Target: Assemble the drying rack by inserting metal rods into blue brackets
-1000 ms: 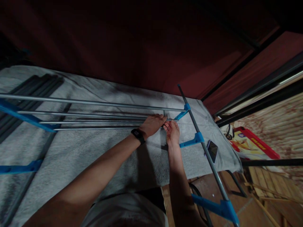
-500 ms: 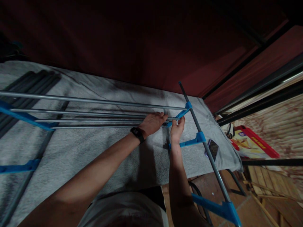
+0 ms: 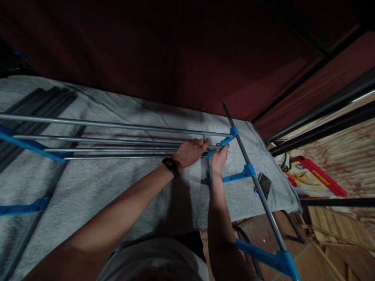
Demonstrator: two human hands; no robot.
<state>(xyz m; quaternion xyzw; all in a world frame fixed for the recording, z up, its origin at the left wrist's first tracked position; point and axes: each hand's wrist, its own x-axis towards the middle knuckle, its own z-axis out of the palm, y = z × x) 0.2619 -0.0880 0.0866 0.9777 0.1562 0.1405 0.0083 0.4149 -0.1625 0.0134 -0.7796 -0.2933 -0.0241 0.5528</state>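
Grey rods (image 3: 117,150) beneath the left hand (image 3: 190,152)

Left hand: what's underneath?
Three grey rods run under the left hand from the left; at least one reappears beyond it, near a blue bracket. The stretch directly beneath is covered, so contact there can't be told.

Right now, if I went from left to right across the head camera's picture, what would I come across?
Stack of dark tubes, black wristband, left hand, right hand, phone, red-and-yellow box.
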